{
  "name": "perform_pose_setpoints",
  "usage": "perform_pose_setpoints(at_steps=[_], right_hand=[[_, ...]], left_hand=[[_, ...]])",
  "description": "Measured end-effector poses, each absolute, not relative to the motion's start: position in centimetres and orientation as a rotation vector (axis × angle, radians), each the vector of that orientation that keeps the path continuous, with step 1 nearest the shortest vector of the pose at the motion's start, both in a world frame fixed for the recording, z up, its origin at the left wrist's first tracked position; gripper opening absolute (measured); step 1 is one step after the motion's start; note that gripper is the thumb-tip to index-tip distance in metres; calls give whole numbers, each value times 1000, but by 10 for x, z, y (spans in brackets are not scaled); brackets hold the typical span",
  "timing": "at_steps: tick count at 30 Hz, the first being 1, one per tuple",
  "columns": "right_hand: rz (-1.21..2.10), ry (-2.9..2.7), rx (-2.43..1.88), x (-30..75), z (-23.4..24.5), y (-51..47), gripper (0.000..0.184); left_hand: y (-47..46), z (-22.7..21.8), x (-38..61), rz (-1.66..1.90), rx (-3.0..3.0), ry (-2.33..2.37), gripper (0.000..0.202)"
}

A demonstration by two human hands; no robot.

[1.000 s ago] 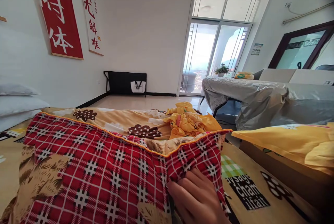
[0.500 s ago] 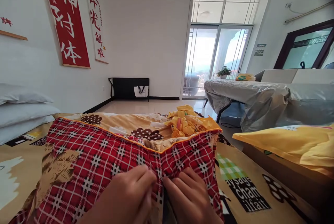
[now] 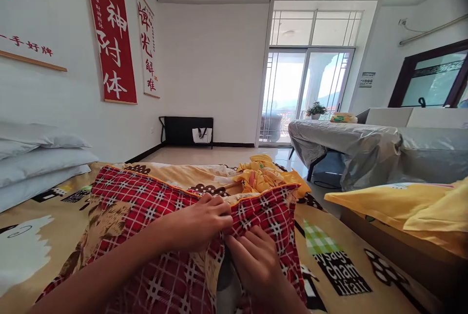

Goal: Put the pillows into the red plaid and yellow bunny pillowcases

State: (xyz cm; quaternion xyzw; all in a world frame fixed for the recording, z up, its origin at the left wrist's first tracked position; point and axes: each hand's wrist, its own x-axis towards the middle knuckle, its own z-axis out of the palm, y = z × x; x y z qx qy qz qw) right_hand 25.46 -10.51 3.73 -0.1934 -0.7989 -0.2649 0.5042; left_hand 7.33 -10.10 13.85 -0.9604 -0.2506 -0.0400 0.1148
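A red plaid cushion cover (image 3: 164, 277) with orange edging fills the lower middle of the frame, its slit gaping toward the bottom edge. The person's left hand (image 3: 203, 221) is curled around fabric near the top of the slit; the right hand (image 3: 254, 258) grips the slit's right edge. Beyond lies bunched yellow cloth (image 3: 261, 177); white pillows (image 3: 40, 158) are stacked at frame left.
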Motion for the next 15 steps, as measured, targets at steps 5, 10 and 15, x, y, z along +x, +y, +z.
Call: perform_pose_setpoints(at_steps=[5,10,15], right_hand=[[-687,-1923,-446,246,39,-104,23],[-676,-1984,-437,244,47,-108,23],[-634,-2067,-417,245,58,-114,24]], left_hand=[[-101,149,71,-94,-2867,-775,13],[-106,149,64,-201,-2893,-747,19],[-109,146,58,-308,-2946,-718,21]])
